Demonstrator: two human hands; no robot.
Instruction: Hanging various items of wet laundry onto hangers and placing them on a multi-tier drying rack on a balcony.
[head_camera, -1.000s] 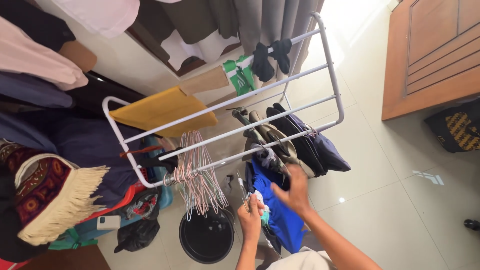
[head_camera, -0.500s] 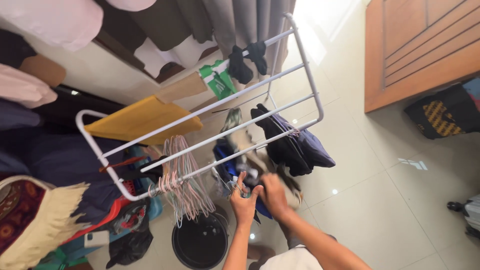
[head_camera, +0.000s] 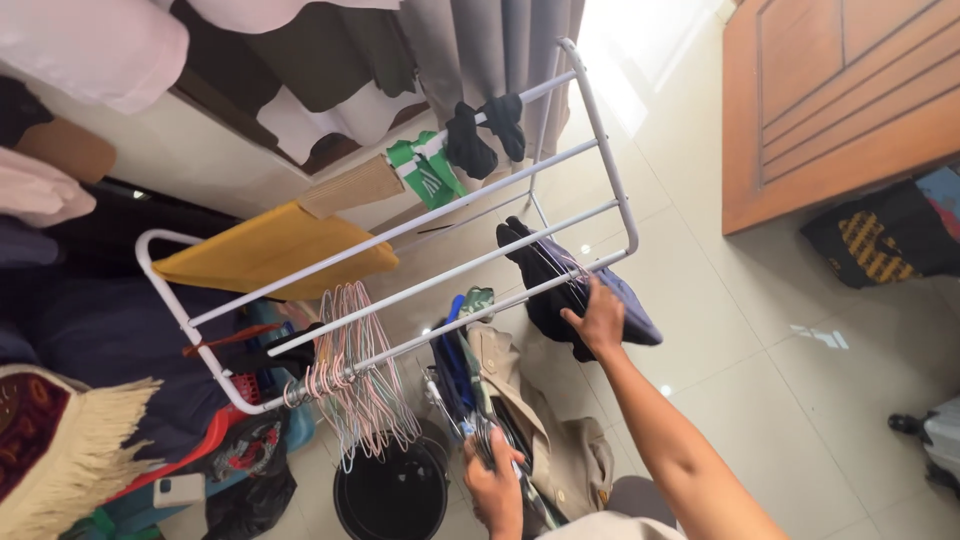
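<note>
While left hand (head_camera: 493, 487) grips hangers (head_camera: 487, 437), right hand (head_camera: 600, 318) touches navy garment (head_camera: 560, 290).

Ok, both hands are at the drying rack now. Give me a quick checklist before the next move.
1. Left hand grips the bundle of hangers: ok, fingers closed round the hooks.
2. Right hand reaches the dark garments on the rack's front bar: ok, touching them; firm grasp cannot tell.
3. Beige garment hangs free from the held bundle: ok, clear of the black bucket.
4. White drying rack stands level: cannot tell, its feet are hidden.
5. Empty pink hangers stay out of the way: ok, bunched left of both hands.
</note>
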